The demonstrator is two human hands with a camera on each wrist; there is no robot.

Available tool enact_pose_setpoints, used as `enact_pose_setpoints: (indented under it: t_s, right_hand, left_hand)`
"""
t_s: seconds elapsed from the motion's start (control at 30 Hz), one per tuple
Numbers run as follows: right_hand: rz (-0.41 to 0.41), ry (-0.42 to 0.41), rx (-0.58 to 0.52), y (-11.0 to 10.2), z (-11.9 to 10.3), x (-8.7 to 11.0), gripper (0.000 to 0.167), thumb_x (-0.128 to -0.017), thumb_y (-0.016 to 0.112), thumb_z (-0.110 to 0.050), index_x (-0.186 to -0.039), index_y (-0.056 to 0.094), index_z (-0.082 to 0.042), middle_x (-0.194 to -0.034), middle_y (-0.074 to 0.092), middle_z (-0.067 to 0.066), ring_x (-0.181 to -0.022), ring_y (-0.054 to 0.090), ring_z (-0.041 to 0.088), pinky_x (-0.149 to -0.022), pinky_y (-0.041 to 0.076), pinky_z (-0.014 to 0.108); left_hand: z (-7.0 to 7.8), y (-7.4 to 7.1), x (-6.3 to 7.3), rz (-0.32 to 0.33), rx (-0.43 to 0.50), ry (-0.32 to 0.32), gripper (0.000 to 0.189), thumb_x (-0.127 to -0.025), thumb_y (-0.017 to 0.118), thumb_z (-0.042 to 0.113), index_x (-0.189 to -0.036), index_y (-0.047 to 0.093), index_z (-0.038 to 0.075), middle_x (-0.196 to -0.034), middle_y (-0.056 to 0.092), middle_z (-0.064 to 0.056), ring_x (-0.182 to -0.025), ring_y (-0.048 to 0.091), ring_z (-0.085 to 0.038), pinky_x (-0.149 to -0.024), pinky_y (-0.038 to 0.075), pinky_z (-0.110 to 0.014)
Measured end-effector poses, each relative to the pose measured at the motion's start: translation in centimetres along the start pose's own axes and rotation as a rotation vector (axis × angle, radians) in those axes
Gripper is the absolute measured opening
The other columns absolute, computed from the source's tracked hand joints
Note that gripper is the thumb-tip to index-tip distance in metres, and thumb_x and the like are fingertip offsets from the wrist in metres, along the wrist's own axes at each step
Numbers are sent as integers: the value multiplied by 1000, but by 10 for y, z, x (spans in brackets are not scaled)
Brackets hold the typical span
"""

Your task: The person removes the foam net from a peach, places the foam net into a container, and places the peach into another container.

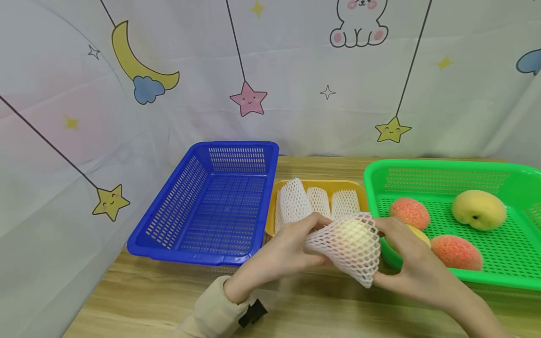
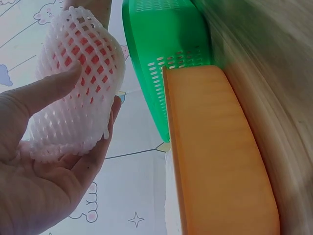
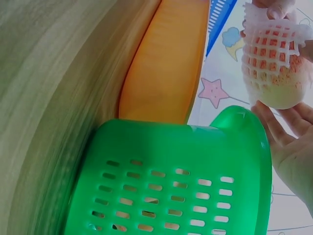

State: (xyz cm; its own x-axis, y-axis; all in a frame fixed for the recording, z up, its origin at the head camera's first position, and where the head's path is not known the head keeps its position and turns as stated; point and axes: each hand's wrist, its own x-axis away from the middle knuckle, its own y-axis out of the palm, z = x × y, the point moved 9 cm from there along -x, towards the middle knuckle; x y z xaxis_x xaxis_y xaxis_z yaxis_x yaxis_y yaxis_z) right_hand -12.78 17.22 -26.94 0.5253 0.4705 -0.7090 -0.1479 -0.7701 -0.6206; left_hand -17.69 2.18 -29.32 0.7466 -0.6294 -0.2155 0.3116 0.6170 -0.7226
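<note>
In front of me a yellow and red peach-like fruit (image 3: 288,90) sits inside a white foam net sleeve (image 1: 352,241). My left hand (image 1: 291,246) holds the gathered end of the sleeve between thumb and fingers. From the other side my right hand (image 1: 416,265) grips the fruit and the sleeve's open edge, its thumb low and its fingers behind. In the right wrist view the pale yellow end of the fruit pokes out of the net, near the right fingers. Through the mesh, the left wrist view shows the fruit's red side.
A blue basket (image 1: 137,244) stands at the left. Several foam net sleeves (image 1: 296,202) lie in the orange-yellow tray (image 1: 338,184) in the middle. The green basket (image 1: 448,164) at the right holds red fruits (image 1: 456,252) and yellow ones (image 1: 479,210). A patterned curtain hangs behind the wooden table.
</note>
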Motion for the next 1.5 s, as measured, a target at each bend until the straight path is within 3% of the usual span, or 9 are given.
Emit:
enact_pose_setpoints:
  t_s: [0.27,0.4,0.63,0.93,1.17,1.3,1.5]
  right_hand:
    - [-24,25,-23,-4,6,3,61,-79,73,-37,-125,56,0,-117,59,1,-105,50,3,-94,35,10]
    - [-42,35,-27,-5,5,3,60,-82,68,-40,-125,56,0,-119,58,2,-107,50,2,-97,35,10]
    - [-133,163,32,-8,10,5,66,-85,57,-53,-131,52,-6,-126,55,-1,-115,47,-2,-100,33,6]
    - [-86,87,98,-17,10,5,71,-85,56,-56,-131,52,-2,-129,55,1,-123,43,-3,-99,32,4]
    - [-67,95,108,-23,14,7,72,-85,54,-56,-129,54,1,-129,53,-3,-118,44,-4,-96,32,4]
    - [-59,100,97,-29,16,6,68,-82,65,-49,-129,54,0,-127,53,-1,-111,46,-2,-92,35,6]
    - [-63,147,172,-35,22,7,72,-81,62,-59,-131,54,-8,-129,53,1,-111,44,-6,-91,32,4]
  left_hand:
    - [0,-4,-1,49,-6,32,31,-78,79,17,-103,59,13,-100,72,1,-92,66,-9,-83,51,-22]
    - [1,-5,0,69,-7,53,25,-80,77,15,-98,60,13,-95,72,2,-87,64,-7,-79,50,-19]
    - [1,-7,0,83,-5,53,19,-81,74,11,-94,60,14,-90,70,3,-80,59,-5,-74,46,-17]
    - [0,-8,0,92,-4,37,19,-82,73,10,-95,61,14,-92,70,2,-83,61,-7,-77,48,-20]
    - [-3,-12,0,124,75,-22,28,-81,74,9,-103,58,13,-100,71,0,-90,62,-9,-83,48,-23]
    - [-4,-17,2,157,136,-39,28,-82,74,10,-103,56,13,-101,70,-1,-87,60,-9,-77,49,-22]
    - [-4,-20,3,193,143,-24,22,-83,74,13,-98,57,14,-96,70,-1,-80,56,-8,-69,47,-19]
